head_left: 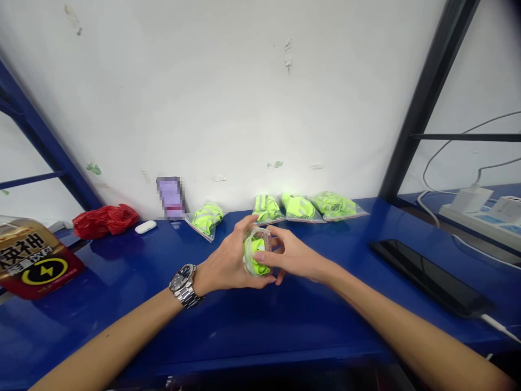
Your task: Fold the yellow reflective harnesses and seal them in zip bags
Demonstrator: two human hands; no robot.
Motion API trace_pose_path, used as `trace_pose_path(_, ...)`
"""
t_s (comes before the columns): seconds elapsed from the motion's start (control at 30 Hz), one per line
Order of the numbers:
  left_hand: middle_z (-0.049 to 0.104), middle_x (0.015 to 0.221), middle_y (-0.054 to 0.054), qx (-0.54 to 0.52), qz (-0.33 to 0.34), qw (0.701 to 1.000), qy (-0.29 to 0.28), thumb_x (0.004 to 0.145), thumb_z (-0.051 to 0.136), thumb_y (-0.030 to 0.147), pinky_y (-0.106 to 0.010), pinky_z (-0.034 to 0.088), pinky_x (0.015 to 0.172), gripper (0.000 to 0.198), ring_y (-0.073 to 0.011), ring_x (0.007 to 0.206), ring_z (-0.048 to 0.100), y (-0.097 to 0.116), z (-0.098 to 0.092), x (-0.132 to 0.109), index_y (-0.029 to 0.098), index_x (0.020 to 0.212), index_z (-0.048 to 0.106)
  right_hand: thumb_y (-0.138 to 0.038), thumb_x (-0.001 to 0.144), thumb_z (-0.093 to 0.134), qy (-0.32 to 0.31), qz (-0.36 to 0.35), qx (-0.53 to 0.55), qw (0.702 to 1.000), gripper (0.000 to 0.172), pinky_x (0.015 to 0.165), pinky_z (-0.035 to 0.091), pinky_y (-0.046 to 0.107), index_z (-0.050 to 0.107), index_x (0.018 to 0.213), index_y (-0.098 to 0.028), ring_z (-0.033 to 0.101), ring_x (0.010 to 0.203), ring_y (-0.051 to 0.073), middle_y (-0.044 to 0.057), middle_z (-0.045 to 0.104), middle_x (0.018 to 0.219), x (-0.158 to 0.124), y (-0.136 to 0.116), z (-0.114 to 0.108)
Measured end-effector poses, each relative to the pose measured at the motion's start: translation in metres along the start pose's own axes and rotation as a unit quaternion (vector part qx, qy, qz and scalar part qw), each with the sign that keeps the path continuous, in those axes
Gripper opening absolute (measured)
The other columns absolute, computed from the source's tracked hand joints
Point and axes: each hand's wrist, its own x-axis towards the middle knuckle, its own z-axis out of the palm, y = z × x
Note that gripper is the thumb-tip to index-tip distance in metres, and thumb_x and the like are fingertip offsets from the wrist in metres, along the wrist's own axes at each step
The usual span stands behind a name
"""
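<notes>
Nearest, the left forearm and right forearm are extended over the blue desk. Between the hands, a clear bag of bundled neon-yellow fabric is held above the desk: its left side is wrapped by the cupped left hand, while its right side is gripped by the right hand, the thumb pressed on top. Lightness and softness may be expected, with slick plastic that could slide; fragility seems unlikely. It is probably best grasped around its padded middle. Beyond the bag, one similar packet is seen to the left, three packets to the right.
</notes>
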Motion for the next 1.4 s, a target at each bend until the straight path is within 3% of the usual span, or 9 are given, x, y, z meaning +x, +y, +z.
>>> trace_pose_path(0.13, 0.047, 0.123, -0.013, 0.035, -0.012, 0.999, -0.003, 0.056, 0.079, 0.040, -0.044, 0.052, 0.089, 0.114, -0.0284, 0.104, 0.059, 0.004, 0.000, 0.000, 0.022, 0.143, 0.008, -0.040, 0.069, 0.074, 0.049, -0.047, -0.036, 0.997, 0.044, 0.050, 0.046, 0.021, 0.054, 0.100, -0.016, 0.058, 0.063, 0.012, 0.001, 0.060, 0.078, 0.004, 0.007, 0.009)
trace_pose_path(0.4, 0.053, 0.117, -0.009, -0.036, -0.019, 0.999, -0.013, 0.060, 0.079, 0.040, -0.042, 0.051, 0.090, 0.111, -0.0247, 0.101, 0.061, 0.008, -0.004, 0.000, 0.025, 0.143, 0.008, -0.017, 0.065, 0.062, 0.037, -0.059, 0.015, 0.997, 0.011, 0.043, 0.034, 0.018, 0.052, 0.067, -0.016, 0.043, 0.048, 0.006, -0.006, 0.050, 0.056, 0.006, 0.002, 0.014)
trace_pose_path(0.53, 0.053, 0.119, -0.013, 0.048, 0.012, 0.998, -0.040, 0.061, 0.078, 0.039, -0.049, 0.047, 0.092, 0.108, -0.0301, 0.107, 0.056, 0.012, -0.001, 0.001, 0.022, 0.143, 0.010, -0.016, 0.060, 0.059, 0.037, -0.029, -0.042, 0.998, 0.010, 0.041, 0.032, 0.019, 0.050, 0.062, -0.017, 0.042, 0.046, 0.007, -0.006, 0.048, 0.054, 0.007, 0.009, 0.012)
trace_pose_path(0.7, 0.052, 0.122, -0.016, 0.119, 0.051, 0.991, -0.022, 0.060, 0.075, 0.039, -0.050, 0.045, 0.090, 0.106, -0.0331, 0.109, 0.054, 0.012, 0.009, 0.004, 0.019, 0.142, 0.011, -0.015, 0.057, 0.058, 0.129, -0.031, -0.153, 0.979, 0.018, 0.040, 0.025, 0.020, 0.041, 0.051, -0.018, 0.035, 0.047, 0.006, -0.005, 0.041, 0.049, 0.015, 0.020, 0.018)
trace_pose_path(0.93, 0.052, 0.123, -0.018, 0.192, 0.067, 0.978, -0.050, 0.059, 0.071, 0.030, -0.055, 0.037, 0.096, 0.100, -0.0354, 0.108, 0.055, 0.008, 0.028, 0.012, 0.014, 0.140, 0.015, -0.016, 0.063, 0.060, 0.267, -0.050, -0.200, 0.941, 0.018, 0.046, 0.032, 0.024, 0.044, 0.055, -0.020, 0.045, 0.057, 0.013, 0.000, 0.048, 0.055, 0.032, 0.041, 0.021)
trace_pose_path(1.03, 0.056, 0.117, -0.017, 0.194, 0.089, 0.975, -0.057, 0.062, 0.071, 0.026, -0.055, 0.036, 0.099, 0.095, -0.0335, 0.104, 0.057, 0.005, 0.028, 0.016, 0.013, 0.139, 0.017, -0.012, 0.063, 0.056, 0.235, -0.071, -0.227, 0.942, 0.015, 0.047, 0.032, 0.024, 0.045, 0.055, -0.018, 0.048, 0.057, 0.013, 0.000, 0.050, 0.056, 0.032, 0.038, 0.016)
trace_pose_path(1.17, 0.052, 0.120, -0.017, 0.116, 0.060, 0.990, -0.059, 0.053, 0.080, 0.051, -0.053, 0.043, 0.094, 0.118, -0.0353, 0.108, 0.055, 0.001, 0.011, 0.018, 0.016, 0.142, 0.011, -0.012, 0.063, 0.058, 0.116, -0.049, -0.190, 0.974, 0.011, 0.042, 0.031, 0.022, 0.049, 0.060, -0.018, 0.047, 0.046, 0.010, -0.004, 0.050, 0.052, 0.022, 0.019, 0.005)
trace_pose_path(1.27, 0.041, 0.133, -0.019, 0.066, 0.033, 0.992, -0.106, 0.045, 0.081, 0.061, -0.052, 0.044, 0.097, 0.134, -0.0369, 0.117, 0.050, 0.001, -0.008, 0.019, 0.021, 0.146, 0.002, -0.024, 0.071, 0.064, 0.014, -0.012, -0.094, 0.995, 0.015, 0.039, 0.036, 0.022, 0.050, 0.067, -0.018, 0.047, 0.040, 0.009, -0.004, 0.052, 0.051, 0.014, 0.008, -0.006)
trace_pose_path(1.4, 0.028, 0.143, -0.021, 0.056, 0.033, 0.991, -0.121, 0.043, 0.082, 0.062, -0.054, 0.042, 0.099, 0.142, -0.0403, 0.127, 0.040, -0.004, -0.026, 0.018, 0.023, 0.147, -0.006, -0.048, 0.079, 0.063, -0.001, -0.023, -0.037, 0.999, 0.035, 0.041, 0.038, 0.021, 0.049, 0.067, -0.018, 0.048, 0.040, 0.008, -0.003, 0.053, 0.051, 0.011, 0.006, -0.017)
